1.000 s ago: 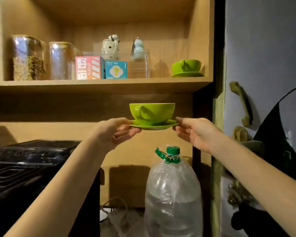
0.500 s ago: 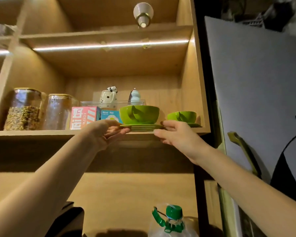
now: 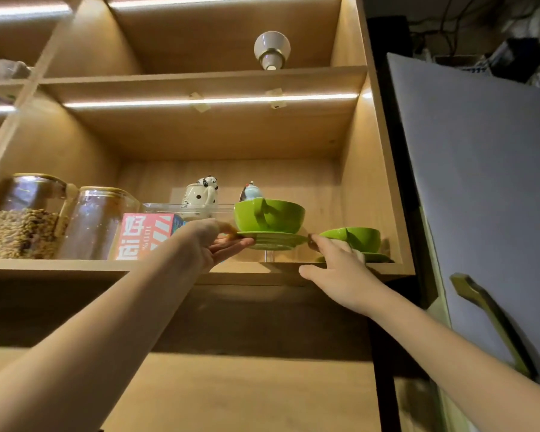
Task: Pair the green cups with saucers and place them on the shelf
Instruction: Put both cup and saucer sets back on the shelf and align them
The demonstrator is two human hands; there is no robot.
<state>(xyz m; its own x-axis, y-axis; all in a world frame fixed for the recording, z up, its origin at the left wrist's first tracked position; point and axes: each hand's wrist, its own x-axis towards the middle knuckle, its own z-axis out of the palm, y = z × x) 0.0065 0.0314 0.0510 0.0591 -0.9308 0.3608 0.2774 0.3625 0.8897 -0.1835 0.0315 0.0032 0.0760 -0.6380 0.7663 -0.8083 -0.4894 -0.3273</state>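
Observation:
A green cup [image 3: 270, 215] stands on a green saucer [image 3: 273, 239], held just above the wooden shelf [image 3: 60, 265]. My left hand [image 3: 214, 243] grips the saucer's left rim, thumb on top and fingers underneath. My right hand [image 3: 335, 271] touches the saucer's right rim with its fingertips, fingers spread. A second green cup [image 3: 356, 238] sits on its own saucer [image 3: 376, 257] at the shelf's right end, partly hidden behind my right hand.
On the shelf stand two glass jars [image 3: 25, 216], a pink box [image 3: 141, 233], a clear case [image 3: 181, 208] and two small figurines [image 3: 201, 194]. A cabinet side wall [image 3: 374, 182] bounds the shelf on the right. A lamp [image 3: 272, 49] sits on the shelf above.
Both hands have lifted the cup and saucer from below the shelf up over its edge and pushed them inward. My right hand has loosened to a fingertip touch.

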